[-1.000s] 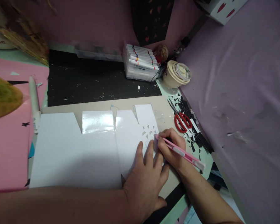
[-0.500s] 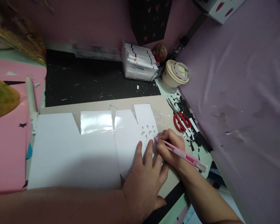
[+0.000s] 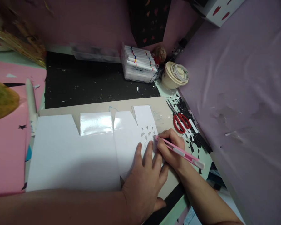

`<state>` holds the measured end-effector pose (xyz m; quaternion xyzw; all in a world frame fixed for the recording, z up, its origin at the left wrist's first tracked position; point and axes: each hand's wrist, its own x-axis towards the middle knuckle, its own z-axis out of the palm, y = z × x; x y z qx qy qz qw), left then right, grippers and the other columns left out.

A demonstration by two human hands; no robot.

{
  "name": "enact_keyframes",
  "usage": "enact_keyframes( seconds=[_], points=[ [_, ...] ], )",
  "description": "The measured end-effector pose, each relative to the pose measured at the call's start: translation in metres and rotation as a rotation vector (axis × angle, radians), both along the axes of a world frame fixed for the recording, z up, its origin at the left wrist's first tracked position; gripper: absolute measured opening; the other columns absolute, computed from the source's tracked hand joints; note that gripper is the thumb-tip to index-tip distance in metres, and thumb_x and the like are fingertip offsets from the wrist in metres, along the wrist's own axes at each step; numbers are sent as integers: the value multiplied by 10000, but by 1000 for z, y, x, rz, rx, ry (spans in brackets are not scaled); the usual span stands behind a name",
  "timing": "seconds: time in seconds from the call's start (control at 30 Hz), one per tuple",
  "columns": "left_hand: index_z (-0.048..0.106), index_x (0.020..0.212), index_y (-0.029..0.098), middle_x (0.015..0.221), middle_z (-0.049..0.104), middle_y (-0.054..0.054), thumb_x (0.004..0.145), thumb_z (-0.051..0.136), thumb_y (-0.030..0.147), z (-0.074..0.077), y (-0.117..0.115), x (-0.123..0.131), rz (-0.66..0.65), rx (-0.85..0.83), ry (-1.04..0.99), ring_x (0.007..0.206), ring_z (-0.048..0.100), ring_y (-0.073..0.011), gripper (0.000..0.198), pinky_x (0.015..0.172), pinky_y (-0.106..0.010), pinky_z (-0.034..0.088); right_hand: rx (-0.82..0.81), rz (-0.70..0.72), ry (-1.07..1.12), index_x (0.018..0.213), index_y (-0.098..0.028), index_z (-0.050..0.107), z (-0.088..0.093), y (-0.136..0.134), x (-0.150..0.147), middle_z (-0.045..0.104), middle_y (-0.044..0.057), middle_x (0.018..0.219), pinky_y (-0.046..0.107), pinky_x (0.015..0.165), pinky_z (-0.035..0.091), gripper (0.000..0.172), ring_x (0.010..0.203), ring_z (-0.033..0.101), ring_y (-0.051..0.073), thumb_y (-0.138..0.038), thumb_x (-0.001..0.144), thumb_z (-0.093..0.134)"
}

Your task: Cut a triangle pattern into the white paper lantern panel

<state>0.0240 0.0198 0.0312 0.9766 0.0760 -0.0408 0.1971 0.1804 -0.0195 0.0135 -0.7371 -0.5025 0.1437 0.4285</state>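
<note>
A large sheet of white card (image 3: 96,150) with flaps along its far edge lies on a beige board (image 3: 58,109). My left hand (image 3: 145,178) rests flat on the card's right part, fingers spread. In my right hand (image 3: 172,147) is a pink craft knife (image 3: 182,153), gripped like a pen. Its tip meets the card beside a cluster of small triangular cut-outs (image 3: 147,132). A pencilled triangle shows just above my left fingertips. The blade itself is too small to make out.
Red-handled scissors (image 3: 181,122) lie among black and white paper scraps (image 3: 193,137) at the right. Farther back are a case of markers (image 3: 140,64) and a cream tub (image 3: 174,75). Pink paper (image 3: 7,156) covers the left side.
The knife tip and my right hand have shifted very slightly on the card. My left hand stays pressed in place; the whole view has moved a little.
</note>
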Motion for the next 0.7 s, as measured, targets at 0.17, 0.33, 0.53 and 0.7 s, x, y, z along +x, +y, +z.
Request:
enact_keyframes(
  seconds=[0.17,0.33,0.53,0.7],
  points=[
    [444,1464,233,1572,323,-195,771,582,720,0,0,0,2,0,0,1457,134,-509,859,1108,-750,141,-4,7,-13,761,-223,563,2,1,-1,574,-29,608,263,514,438,90,554,544,131,-200,821,627],
    [438,1468,240,1576,318,-192,783,575,710,0,0,0,8,6,-9,1458,139,-505,842,1108,-745,154,-12,19,-24,766,-222,557,4,2,-1,574,-29,617,261,519,434,93,559,543,128,-193,826,622],
    [456,1457,237,1558,360,-185,787,572,708,0,0,0,7,6,-9,1455,156,-503,827,1110,-745,147,-3,42,-22,740,-216,546,6,2,-2,565,-31,617,264,535,428,114,553,521,120,-167,816,616],
    [434,1469,240,1567,337,-193,792,561,712,0,1,0,-4,-3,6,1459,136,-503,836,1106,-752,135,11,67,0,717,-214,522,8,2,-2,561,-28,631,276,552,425,140,569,521,125,-131,789,608]
  ],
)
